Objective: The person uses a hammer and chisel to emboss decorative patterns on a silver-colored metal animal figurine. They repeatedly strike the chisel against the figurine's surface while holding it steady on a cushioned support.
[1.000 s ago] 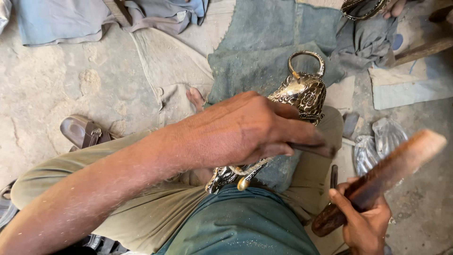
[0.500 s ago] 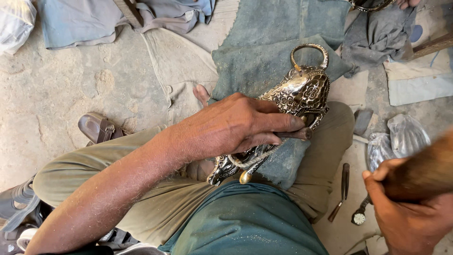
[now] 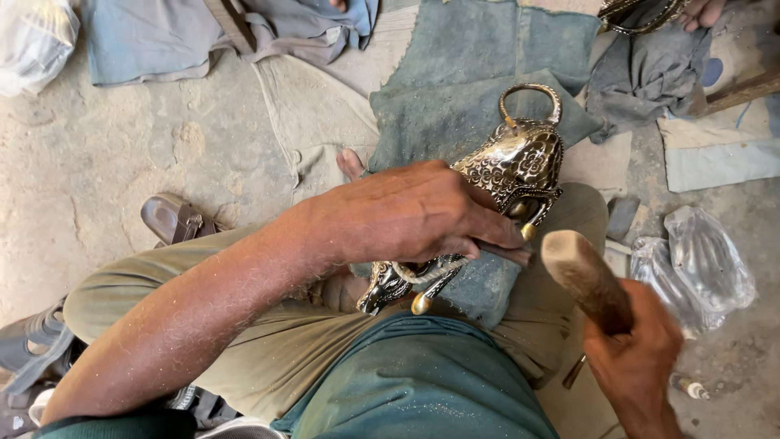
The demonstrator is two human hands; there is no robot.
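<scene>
Ornate metal vessel [image 3: 516,167] | left hand [image 3: 414,213] grips it | right hand [image 3: 638,358] grips wooden mallet [image 3: 585,276] | denim cloth [image 3: 463,114] beneath

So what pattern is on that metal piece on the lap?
Embossed floral scrollwork on shiny silver-toned metal piece, with brass-coloured knobs; head view shows it.

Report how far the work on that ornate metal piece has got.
Done: the ornate engraved metal vessel already carries patterned relief and rests on the blue-grey cloth over the lap. In hand: the left hand pins it down, and the right hand holds the wooden mallet beside it. How much striking remains cannot be told.
</scene>
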